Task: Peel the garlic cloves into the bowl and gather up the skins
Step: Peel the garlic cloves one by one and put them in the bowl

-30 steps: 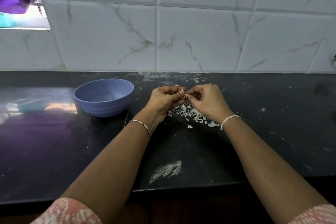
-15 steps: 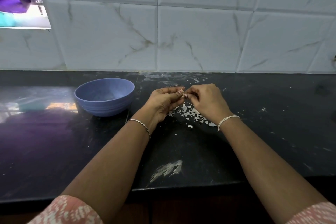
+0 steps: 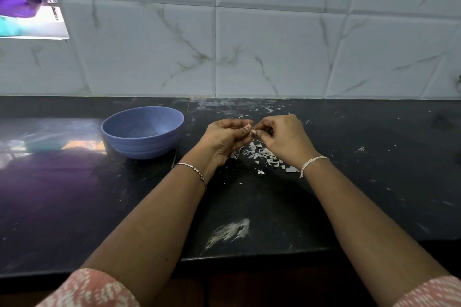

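no readable text, labels, brands or numbers; only a few dark marks on the white panel (image 3: 51,23) top left, too blurred to make out

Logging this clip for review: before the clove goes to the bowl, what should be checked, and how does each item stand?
1. Clove pinched by left hand and right hand: ok.
2. Clove fully peeled: cannot tell, fingers hide it.
3. Bowl upright, left of the hands: ok.
4. Way from hands to bowl free: ok.
5. Skins gathered: not ok, loose on the counter.
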